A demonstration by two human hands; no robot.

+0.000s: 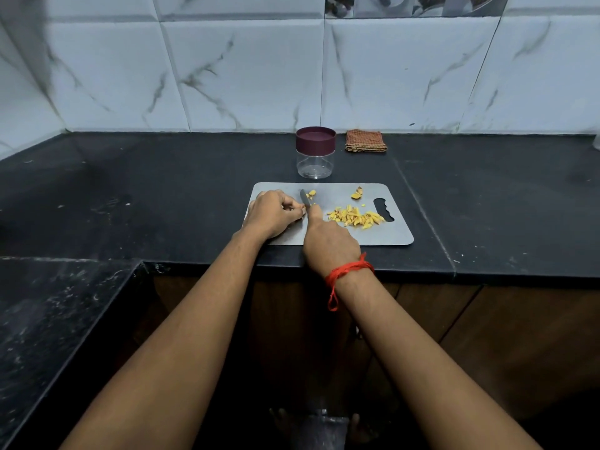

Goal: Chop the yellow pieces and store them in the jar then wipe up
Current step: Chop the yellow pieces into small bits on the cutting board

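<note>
Here my right hand [328, 245] grips the knife [305, 199] while my left hand [274, 216] pinches a yellow piece [305, 212] on the board [389, 235], fingertips [299, 207] just beside the blade, so one slip could nick them.

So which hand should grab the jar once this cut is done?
Left, probably. The right hand grips the knife; the left hand holds no tool, its fingers curled beside the blade. The jar, lid on, stands just behind the cutting board, near both hands.
</note>
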